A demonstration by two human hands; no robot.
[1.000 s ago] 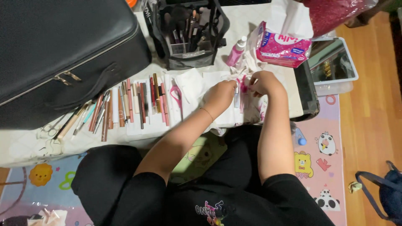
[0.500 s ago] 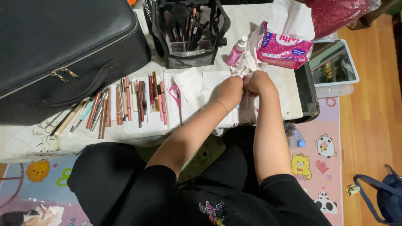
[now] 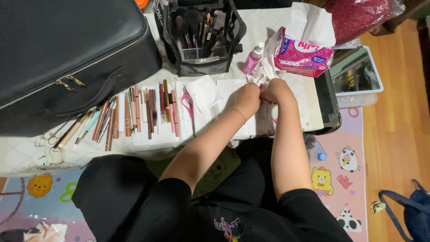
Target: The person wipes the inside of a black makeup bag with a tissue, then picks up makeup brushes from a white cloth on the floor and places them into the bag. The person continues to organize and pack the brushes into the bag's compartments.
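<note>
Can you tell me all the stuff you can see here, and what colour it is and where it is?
case: one, black, top left of table
brush holder: one, black, top middle, full of brushes
pencils: many, brown, pink and red, in a row left of the hands
scissors: one, pink, right end of the row
bottle: one, pink, beside the holder
tissue pack: one, pink, top right
tissues: several, white, under the hands
mat: one, pink, on the floor
left hand: touching the right, on the tissues
right hand: closed, holding something hidden
</note>
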